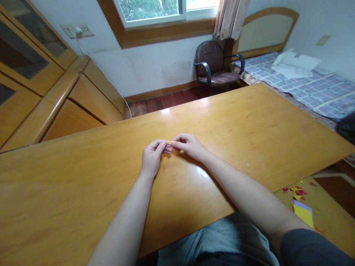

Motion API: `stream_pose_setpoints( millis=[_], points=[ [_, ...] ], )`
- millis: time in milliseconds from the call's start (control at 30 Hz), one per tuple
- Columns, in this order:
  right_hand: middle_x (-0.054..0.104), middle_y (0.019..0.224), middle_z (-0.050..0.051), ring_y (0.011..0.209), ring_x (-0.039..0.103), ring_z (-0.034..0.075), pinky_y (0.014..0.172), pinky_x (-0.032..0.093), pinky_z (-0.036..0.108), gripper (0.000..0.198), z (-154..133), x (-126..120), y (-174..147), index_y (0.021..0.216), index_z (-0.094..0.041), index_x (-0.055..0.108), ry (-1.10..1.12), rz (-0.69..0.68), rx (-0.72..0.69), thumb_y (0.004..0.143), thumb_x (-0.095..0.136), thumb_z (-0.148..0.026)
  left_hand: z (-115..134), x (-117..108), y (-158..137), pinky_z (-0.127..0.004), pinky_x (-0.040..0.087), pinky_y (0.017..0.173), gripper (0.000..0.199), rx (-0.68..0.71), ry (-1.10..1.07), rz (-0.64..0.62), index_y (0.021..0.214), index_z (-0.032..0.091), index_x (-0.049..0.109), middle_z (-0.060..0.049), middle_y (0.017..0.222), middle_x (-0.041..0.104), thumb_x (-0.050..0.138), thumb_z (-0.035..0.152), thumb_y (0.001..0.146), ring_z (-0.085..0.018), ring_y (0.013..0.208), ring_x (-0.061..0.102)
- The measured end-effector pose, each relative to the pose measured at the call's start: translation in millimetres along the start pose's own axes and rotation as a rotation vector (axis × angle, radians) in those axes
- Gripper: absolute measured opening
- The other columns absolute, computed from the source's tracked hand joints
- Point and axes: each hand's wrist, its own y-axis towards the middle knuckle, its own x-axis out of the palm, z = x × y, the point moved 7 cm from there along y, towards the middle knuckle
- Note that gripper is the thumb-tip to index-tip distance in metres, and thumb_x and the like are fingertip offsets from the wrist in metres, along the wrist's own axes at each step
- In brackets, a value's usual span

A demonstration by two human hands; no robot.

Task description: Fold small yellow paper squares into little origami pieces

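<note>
Between my two hands is a small, narrow piece of yellow paper (169,142), pinched just above the tabletop. My left hand (154,154) has its thumb and fingers closed on the left end. On the other end, the thumb and forefinger of my right hand (190,145) are pressed together. Most of the paper is covered by fingertips, so its folds cannot be made out. Both hands are close together over the middle of the wooden table (83,184).
At the lower right, a lower surface (335,210) holds small red and yellow folded paper pieces (299,192) and a stack of yellow paper (303,215). Beyond the table stand an office chair (212,61) and a bed (313,88). Wooden cabinets (85,99) line the left.
</note>
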Motion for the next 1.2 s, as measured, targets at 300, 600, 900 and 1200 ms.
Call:
stream_pose_setpoints(
  millis=[300, 600, 900, 1200],
  points=[
    [0.067, 0.076, 0.002, 0.068, 0.058, 0.013, 0.063, 0.044, 0.024, 0.029, -1, 0, -1, 0.087, -0.014, 0.069, -0.148, 0.019, -0.074, 0.08, 0.07, -0.043, 2, -2, 0, -0.027, 0.055, 0.069, 0.024, 0.03, 0.118, 0.048, 0.084, 0.017, 0.071, -0.002, 0.072, 0.072, 0.076, 0.039, 0.076, -0.015, 0.067, 0.067],
    [0.065, 0.072, 0.001, 0.067, 0.058, 0.012, 0.065, 0.044, 0.025, 0.025, -7, 1, -2, 0.082, -0.014, 0.068, -0.122, -0.008, -0.101, 0.083, 0.066, -0.039, 8, 1, -2, -0.027, 0.055, 0.067, 0.024, 0.017, 0.122, 0.062, 0.081, 0.016, 0.071, -0.002, 0.07, 0.071, 0.077, 0.038, 0.074, -0.015, 0.064, 0.066],
    [0.067, 0.071, 0.001, 0.068, 0.06, 0.013, 0.069, 0.048, 0.026, 0.027, -6, 3, -2, 0.08, -0.014, 0.068, -0.046, -0.051, -0.044, 0.083, 0.065, -0.04, 1, -3, 0, -0.026, 0.056, 0.066, 0.021, -0.001, 0.017, 0.033, 0.081, 0.016, 0.072, -0.002, 0.07, 0.072, 0.077, 0.036, 0.075, -0.014, 0.064, 0.066],
    [0.068, 0.073, 0.001, 0.07, 0.063, 0.014, 0.07, 0.051, 0.027, 0.031, 3, 3, 1, 0.081, -0.015, 0.068, 0.023, -0.063, 0.017, 0.082, 0.066, -0.046, 4, -4, 0, -0.028, 0.056, 0.067, 0.025, 0.015, 0.083, 0.081, 0.081, 0.015, 0.07, -0.003, 0.072, 0.073, 0.077, 0.039, 0.074, -0.015, 0.065, 0.068]
  ],
)
